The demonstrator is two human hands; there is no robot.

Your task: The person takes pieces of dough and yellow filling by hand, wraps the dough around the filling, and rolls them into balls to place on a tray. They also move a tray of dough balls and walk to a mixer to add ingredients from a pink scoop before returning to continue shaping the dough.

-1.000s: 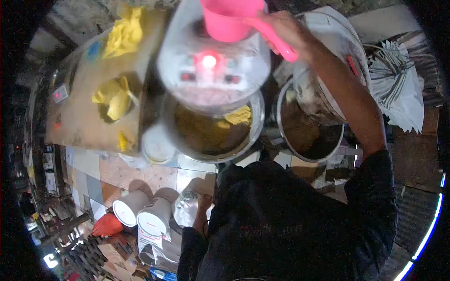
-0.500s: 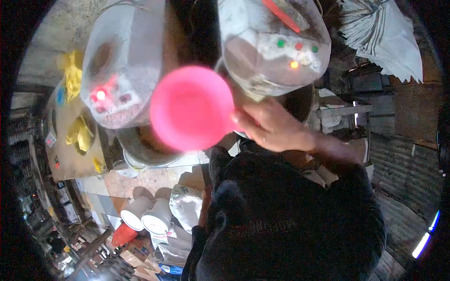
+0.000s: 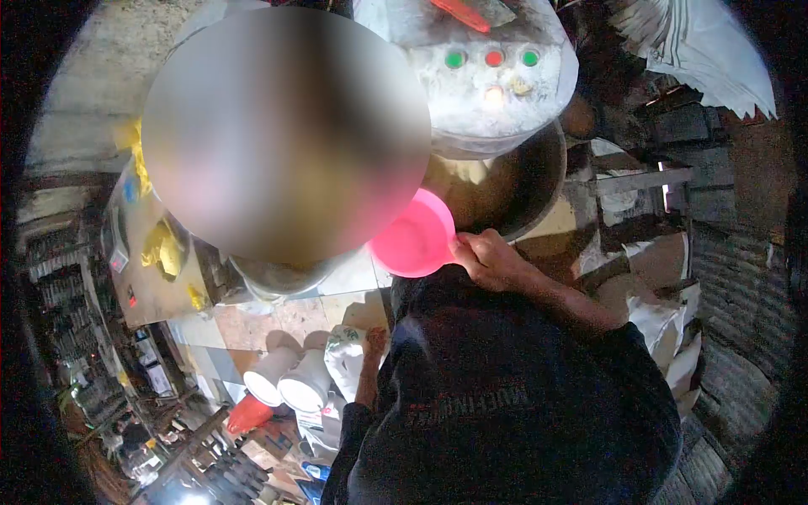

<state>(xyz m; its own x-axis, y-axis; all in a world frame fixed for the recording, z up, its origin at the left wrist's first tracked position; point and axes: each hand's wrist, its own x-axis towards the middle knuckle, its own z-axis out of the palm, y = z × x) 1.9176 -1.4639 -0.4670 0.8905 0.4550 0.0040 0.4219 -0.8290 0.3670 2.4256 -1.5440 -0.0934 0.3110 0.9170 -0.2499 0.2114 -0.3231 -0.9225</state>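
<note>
A pink plastic dipper [image 3: 414, 236] is in my right hand [image 3: 490, 259], whose fingers wrap round its short handle. It is beside the near edge of a large metal mixing bowl [image 3: 539, 189], and a blurred patch hides part of its rim. Pale material lies in the part of the bowl under the mixer head [image 3: 497, 93], which has green and red buttons. Lower down, my left hand [image 3: 375, 339] hangs next to a white sack [image 3: 343, 358]; its fingers are too small and dim to make out.
A large round blur covers the upper left, with the rim of another metal bowl [image 3: 286, 278] below it. White buckets [image 3: 305, 391] stand on the tiled floor. A table [image 3: 160, 290] with yellow plastic [image 3: 164, 252] is at left. Sacks [image 3: 661, 328] lie at right.
My right hand has drawn the pink dipper down and to the right, closer to my body. My left hand shows more beside the white sack. The view has shifted slightly.
</note>
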